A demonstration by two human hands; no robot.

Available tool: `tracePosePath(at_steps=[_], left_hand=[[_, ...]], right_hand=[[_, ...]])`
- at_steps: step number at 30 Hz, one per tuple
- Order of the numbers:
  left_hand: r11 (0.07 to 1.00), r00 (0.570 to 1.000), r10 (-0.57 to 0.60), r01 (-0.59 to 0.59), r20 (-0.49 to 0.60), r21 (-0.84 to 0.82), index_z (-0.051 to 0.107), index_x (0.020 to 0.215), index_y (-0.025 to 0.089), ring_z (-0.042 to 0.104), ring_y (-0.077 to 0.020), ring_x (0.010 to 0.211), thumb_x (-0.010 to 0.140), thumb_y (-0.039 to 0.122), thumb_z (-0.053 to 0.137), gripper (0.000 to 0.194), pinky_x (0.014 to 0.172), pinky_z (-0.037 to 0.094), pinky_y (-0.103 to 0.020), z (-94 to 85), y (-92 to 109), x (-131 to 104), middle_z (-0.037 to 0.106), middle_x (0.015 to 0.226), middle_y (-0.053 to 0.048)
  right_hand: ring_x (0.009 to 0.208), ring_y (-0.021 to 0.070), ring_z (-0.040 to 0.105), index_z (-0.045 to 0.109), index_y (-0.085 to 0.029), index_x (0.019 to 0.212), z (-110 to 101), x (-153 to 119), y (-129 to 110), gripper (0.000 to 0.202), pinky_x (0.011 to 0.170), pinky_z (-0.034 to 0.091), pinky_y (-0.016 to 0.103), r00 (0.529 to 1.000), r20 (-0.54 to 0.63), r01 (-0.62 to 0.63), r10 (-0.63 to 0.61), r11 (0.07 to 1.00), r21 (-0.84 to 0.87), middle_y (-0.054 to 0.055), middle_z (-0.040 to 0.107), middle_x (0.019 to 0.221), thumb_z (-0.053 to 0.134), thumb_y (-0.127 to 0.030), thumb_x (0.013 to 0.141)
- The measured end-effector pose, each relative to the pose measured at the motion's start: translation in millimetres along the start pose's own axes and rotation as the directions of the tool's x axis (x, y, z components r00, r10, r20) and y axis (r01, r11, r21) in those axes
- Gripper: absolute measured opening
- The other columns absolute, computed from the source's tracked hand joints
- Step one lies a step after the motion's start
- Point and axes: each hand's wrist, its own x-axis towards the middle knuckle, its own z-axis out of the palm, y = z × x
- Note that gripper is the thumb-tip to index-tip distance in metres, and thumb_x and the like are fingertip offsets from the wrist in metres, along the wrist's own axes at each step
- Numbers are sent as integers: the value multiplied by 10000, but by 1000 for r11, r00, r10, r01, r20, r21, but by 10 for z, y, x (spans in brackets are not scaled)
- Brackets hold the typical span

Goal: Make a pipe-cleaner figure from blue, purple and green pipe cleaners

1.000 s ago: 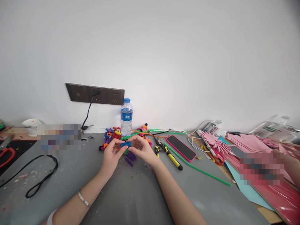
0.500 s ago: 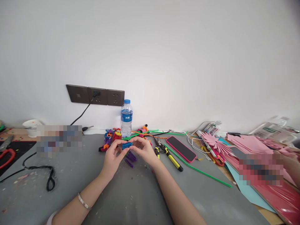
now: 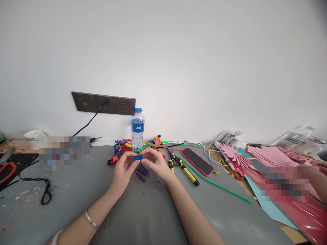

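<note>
Between both hands is a small blue fuzzy piece (image 3: 138,157), pinched at its left end by my left hand (image 3: 124,172) and at its right end by my right hand (image 3: 156,165). Purple fuzzy strips (image 3: 142,173) show just below it; whether they are joined to it I cannot tell. Behind my hands stand small figures of twisted fuzzy wire, a red one (image 3: 127,145) and a purple-blue one (image 3: 118,147). Green fuzzy stems (image 3: 217,184) and yellow-black pliers (image 3: 187,173) lie to the right of my right hand.
A water bottle (image 3: 138,129) stands by the wall. Right of the pliers lies a pink-edged phone (image 3: 197,161), with pink papers (image 3: 272,156) farther right near another person's hand. Red-handled scissors (image 3: 7,170) and a black cable (image 3: 47,190) are at the left.
The black cable at the left has shifted leftward. My hands keep nearly the same place and the same pinch on the blue piece.
</note>
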Motion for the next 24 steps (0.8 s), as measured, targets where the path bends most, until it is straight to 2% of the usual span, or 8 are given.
tracePosePath(at_steps=[3,12,18,24], left_hand=[[999,1000,-6,6,3,-34,596,937,218,619,-172,830,808,407,662,238,747,502,-265,13,0,6,616,865,-15],[999,999,-39,39,9,-23,568,894,217,609,-177,800,811,469,636,274,726,501,-267,15,21,-1,592,825,-12],[997,999,-42,44,24,-67,579,946,225,619,-169,761,839,445,611,247,694,508,-266,22,33,-7,617,839,-13],[995,998,-61,62,22,-75,606,939,217,654,-189,841,847,420,612,223,763,523,-283,24,7,-3,661,870,-28]], right_hand=[[728,142,549,634,-216,1032,4,-5,-16,306,668,460,281,1000,14,26,-26,1000,2,43,620,953,699,-421,814],[714,158,563,649,-205,905,20,10,-54,282,679,470,301,998,-54,19,-23,998,-66,37,630,858,709,-458,796],[725,154,556,620,-208,907,7,17,3,292,678,468,288,997,-81,13,-16,999,-35,31,606,871,695,-471,804],[742,154,570,600,-210,905,16,20,16,264,704,481,289,996,-79,34,-30,998,46,20,582,848,706,-431,806]])
